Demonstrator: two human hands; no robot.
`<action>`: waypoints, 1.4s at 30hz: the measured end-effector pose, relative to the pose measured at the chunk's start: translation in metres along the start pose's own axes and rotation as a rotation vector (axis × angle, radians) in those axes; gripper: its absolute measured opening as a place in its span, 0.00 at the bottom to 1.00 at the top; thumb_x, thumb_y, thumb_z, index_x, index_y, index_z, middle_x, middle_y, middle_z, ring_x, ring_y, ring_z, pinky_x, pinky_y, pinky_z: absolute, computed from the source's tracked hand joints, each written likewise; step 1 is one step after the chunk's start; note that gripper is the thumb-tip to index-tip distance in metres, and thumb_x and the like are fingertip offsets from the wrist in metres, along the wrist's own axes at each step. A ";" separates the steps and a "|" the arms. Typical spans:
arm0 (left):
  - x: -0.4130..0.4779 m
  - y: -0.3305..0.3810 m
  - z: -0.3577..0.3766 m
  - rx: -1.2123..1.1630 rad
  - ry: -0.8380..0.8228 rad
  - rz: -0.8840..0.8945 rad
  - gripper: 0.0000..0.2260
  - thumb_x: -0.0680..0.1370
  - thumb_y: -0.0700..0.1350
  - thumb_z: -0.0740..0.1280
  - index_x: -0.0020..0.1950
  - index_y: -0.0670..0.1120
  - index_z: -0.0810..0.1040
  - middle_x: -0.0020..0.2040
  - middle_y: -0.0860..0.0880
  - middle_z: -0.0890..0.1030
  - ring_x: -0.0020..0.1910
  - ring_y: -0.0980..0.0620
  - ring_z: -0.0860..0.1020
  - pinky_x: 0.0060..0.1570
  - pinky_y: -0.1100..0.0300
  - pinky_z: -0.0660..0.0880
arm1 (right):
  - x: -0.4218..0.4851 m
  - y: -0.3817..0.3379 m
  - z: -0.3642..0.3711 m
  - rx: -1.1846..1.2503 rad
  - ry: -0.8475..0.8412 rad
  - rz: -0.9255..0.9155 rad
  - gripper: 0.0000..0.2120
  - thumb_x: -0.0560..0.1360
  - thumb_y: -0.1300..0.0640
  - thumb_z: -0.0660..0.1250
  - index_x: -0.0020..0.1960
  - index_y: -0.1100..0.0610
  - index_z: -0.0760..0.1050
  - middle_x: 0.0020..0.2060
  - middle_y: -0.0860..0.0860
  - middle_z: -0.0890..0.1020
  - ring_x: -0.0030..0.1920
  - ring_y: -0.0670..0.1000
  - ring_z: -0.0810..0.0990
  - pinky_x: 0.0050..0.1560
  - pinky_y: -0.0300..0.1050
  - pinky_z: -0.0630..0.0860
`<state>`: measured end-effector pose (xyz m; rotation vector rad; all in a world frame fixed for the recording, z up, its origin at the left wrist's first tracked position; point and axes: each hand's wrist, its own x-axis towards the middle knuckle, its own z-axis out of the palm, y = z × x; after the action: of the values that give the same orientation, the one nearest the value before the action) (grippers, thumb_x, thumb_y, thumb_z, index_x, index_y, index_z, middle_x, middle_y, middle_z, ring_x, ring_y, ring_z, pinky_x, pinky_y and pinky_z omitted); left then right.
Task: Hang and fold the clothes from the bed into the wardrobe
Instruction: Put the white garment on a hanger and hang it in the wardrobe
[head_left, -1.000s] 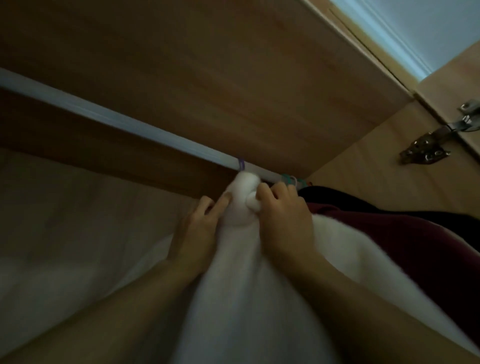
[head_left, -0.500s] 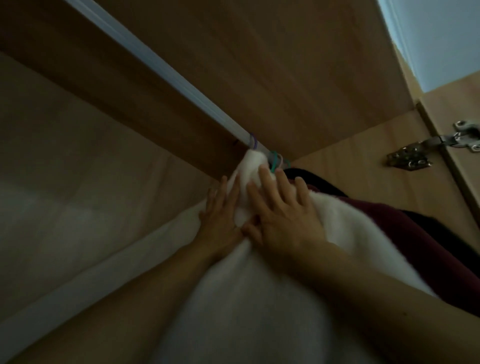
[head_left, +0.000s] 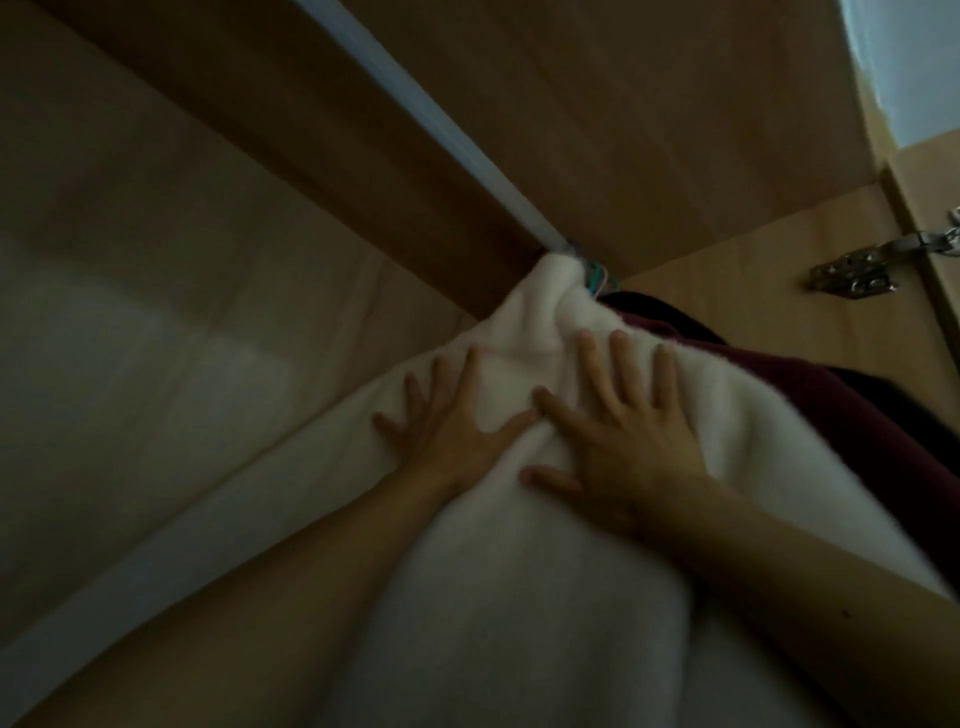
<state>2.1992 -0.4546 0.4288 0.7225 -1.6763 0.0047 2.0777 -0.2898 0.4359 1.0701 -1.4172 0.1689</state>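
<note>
White garment (head_left: 519, 623) touches maroon garment (head_left: 841, 415) beneath the wardrobe rail (head_left: 436, 119).

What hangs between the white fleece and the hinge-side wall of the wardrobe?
In the head view, a maroon garment and a black one hang between the white fleece and the hinge-side wall.
</note>
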 end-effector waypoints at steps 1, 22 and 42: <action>-0.006 -0.006 0.001 0.039 0.011 -0.039 0.49 0.55 0.87 0.41 0.72 0.71 0.31 0.81 0.56 0.40 0.79 0.43 0.37 0.67 0.27 0.38 | -0.004 -0.002 0.001 0.034 -0.018 0.025 0.43 0.65 0.19 0.35 0.76 0.35 0.35 0.73 0.54 0.23 0.72 0.63 0.23 0.69 0.70 0.28; -0.064 -0.076 0.079 -0.065 -0.192 -0.156 0.53 0.50 0.87 0.54 0.67 0.76 0.29 0.82 0.49 0.42 0.79 0.37 0.43 0.67 0.24 0.44 | -0.050 -0.027 0.048 -0.227 -0.015 -0.001 0.43 0.67 0.21 0.33 0.77 0.38 0.33 0.77 0.57 0.31 0.74 0.64 0.25 0.69 0.70 0.28; -0.153 -0.138 -0.027 0.418 0.336 0.164 0.43 0.68 0.75 0.58 0.79 0.57 0.57 0.82 0.43 0.48 0.80 0.38 0.45 0.72 0.31 0.47 | -0.070 -0.073 0.055 -0.162 -0.092 0.036 0.43 0.67 0.21 0.31 0.78 0.37 0.42 0.78 0.56 0.35 0.75 0.64 0.28 0.70 0.71 0.31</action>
<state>2.2947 -0.4855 0.2473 0.8383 -1.4162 0.5772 2.0714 -0.3333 0.3294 0.9290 -1.5068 0.0299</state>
